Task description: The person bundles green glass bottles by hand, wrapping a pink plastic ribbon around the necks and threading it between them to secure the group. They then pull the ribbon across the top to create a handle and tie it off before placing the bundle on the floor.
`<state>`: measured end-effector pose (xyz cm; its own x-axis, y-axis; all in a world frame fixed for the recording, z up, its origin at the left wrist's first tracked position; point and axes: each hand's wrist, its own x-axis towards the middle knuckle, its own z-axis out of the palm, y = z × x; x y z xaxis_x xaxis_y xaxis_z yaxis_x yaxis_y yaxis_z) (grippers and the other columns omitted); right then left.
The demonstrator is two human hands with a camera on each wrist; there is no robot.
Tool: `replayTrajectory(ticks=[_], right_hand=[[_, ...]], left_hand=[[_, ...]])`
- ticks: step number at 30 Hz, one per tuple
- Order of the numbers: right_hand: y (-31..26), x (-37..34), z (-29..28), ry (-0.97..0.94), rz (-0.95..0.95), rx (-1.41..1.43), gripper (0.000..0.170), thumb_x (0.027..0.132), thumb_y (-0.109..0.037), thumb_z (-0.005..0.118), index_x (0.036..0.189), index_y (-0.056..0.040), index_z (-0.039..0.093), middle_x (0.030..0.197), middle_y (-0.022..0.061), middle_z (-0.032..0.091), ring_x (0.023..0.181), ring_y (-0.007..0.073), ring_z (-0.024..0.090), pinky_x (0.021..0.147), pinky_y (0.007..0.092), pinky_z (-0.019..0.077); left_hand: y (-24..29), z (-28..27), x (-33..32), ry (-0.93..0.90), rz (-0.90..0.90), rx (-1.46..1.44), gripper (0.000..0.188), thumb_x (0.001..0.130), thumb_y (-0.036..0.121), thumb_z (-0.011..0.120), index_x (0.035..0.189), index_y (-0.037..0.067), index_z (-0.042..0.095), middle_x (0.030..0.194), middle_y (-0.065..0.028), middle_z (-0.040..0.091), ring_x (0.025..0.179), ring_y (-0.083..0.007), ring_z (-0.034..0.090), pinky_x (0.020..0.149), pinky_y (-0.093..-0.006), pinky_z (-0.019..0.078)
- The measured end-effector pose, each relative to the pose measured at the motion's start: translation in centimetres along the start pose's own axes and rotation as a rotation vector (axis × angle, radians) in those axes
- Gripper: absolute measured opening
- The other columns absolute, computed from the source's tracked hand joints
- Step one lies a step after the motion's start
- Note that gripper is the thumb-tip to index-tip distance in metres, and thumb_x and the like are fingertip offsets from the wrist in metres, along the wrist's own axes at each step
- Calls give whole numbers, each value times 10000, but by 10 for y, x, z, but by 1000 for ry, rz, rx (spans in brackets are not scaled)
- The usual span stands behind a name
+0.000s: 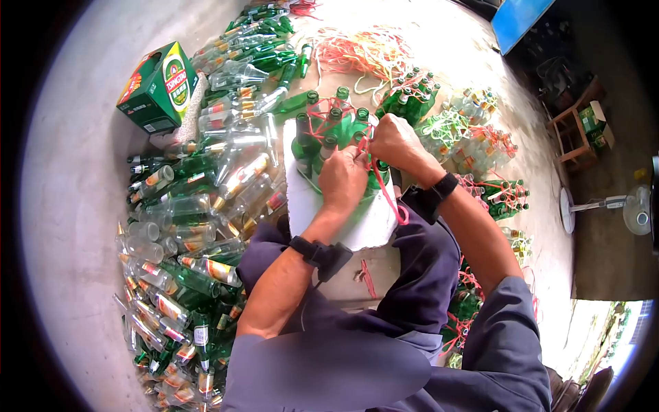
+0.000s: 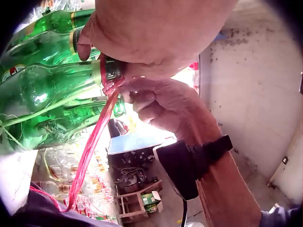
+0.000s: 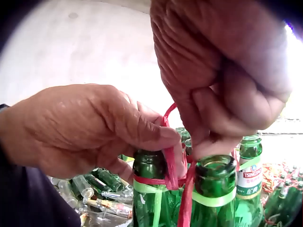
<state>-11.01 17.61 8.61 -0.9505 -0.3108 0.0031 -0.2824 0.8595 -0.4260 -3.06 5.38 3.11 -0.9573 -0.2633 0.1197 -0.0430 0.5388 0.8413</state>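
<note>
Several upright green bottles [image 1: 334, 118] stand bunched on a white board [image 1: 302, 213], with red strand [image 1: 384, 189] wound round their necks. The left hand [image 1: 343, 178] pinches the red strand [image 3: 171, 165] between thumb and finger at a bottle neck, seen in the right wrist view. Close beside it, the right hand [image 1: 401, 145] has its fingers curled on the strand at the same necks [image 3: 215, 177]. A pale green band [image 3: 213, 199] also circles the necks. In the left wrist view a length of red strand [image 2: 90, 156] hangs from the fingers.
Loose bottles [image 1: 199, 206] lie piled at the left beside a green carton [image 1: 161, 89]. Tangled red and pale strand [image 1: 364, 51] lies on the floor beyond the board. Tied bottle bundles [image 1: 473, 144] stand at the right, near a fan [image 1: 635, 209].
</note>
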Motion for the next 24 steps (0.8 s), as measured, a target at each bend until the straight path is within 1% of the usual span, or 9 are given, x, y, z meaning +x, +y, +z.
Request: replayTrajectory(ticks=[1, 4, 10, 15, 16, 17, 18, 22, 24], right_hand=[[-4, 0, -1, -23, 15, -40, 263, 750, -170, 693, 799, 88, 702, 851, 315, 677, 828, 483, 690, 738, 513, 562], [-17, -4, -4, -4, -43, -108, 265, 752, -176, 703, 818, 81, 710, 891, 316, 682, 863, 475, 693, 753, 507, 567], [-14, 0, 4, -53, 58, -38, 287, 723, -188, 752, 853, 66, 718, 955, 311, 689, 920, 454, 696, 777, 499, 570], [-7, -1, 1, -90, -57, 203, 288, 712, -178, 741, 732, 100, 668, 769, 325, 645, 775, 458, 688, 717, 495, 553], [-5, 0, 3, -89, -56, 205, 288, 712, -178, 741, 732, 100, 668, 769, 325, 645, 775, 458, 688, 717, 495, 553], [-2, 1, 7, -38, -92, 215, 294, 710, -176, 734, 709, 106, 651, 731, 327, 627, 732, 459, 677, 697, 496, 545], [-1, 1, 10, 14, -128, 223, 302, 708, -174, 728, 685, 113, 635, 694, 328, 610, 688, 459, 666, 676, 498, 538], [6, -2, 14, 39, -165, 201, 289, 722, -177, 728, 694, 100, 653, 696, 308, 621, 679, 443, 660, 656, 499, 528], [11, -7, 15, -17, -131, 355, 275, 745, -175, 723, 680, 85, 660, 708, 284, 635, 687, 436, 657, 656, 508, 514]], left_hand=[[0, -1, 0, -1, 0, -2, 215, 929, 256, 631, 875, 72, 727, 779, -179, 698, 778, -413, 676, 696, -484, 508], [-1, 1, 0, 52, 49, -19, 207, 915, 240, 628, 873, 57, 716, 791, -204, 688, 777, -435, 665, 691, -495, 503], [-3, -2, 0, 18, 73, -18, 210, 904, 222, 629, 893, 27, 707, 802, -230, 678, 785, -443, 660, 690, -487, 495], [-1, -6, -1, -18, 27, -103, 200, 901, 189, 641, 945, 9, 715, 820, -230, 677, 790, -424, 658, 717, -456, 496], [-1, -7, -1, -37, 15, -122, 199, 902, 181, 644, 960, 6, 718, 828, -228, 678, 790, -415, 658, 726, -447, 497], [-1, -7, -2, -38, 16, -120, 199, 902, 181, 644, 960, 6, 718, 828, -228, 678, 790, -415, 658, 726, -447, 497], [-1, -6, -2, -16, 64, -114, 197, 909, 173, 644, 960, -2, 717, 831, -222, 679, 788, -408, 658, 726, -442, 498], [-5, -5, -2, 31, 188, -93, 173, 919, 132, 652, 968, -22, 714, 853, -195, 691, 787, -375, 669, 720, -417, 503], [-8, -2, -2, 63, 230, -94, 160, 917, 111, 654, 971, -27, 714, 867, -188, 696, 787, -365, 673, 719, -408, 506]])
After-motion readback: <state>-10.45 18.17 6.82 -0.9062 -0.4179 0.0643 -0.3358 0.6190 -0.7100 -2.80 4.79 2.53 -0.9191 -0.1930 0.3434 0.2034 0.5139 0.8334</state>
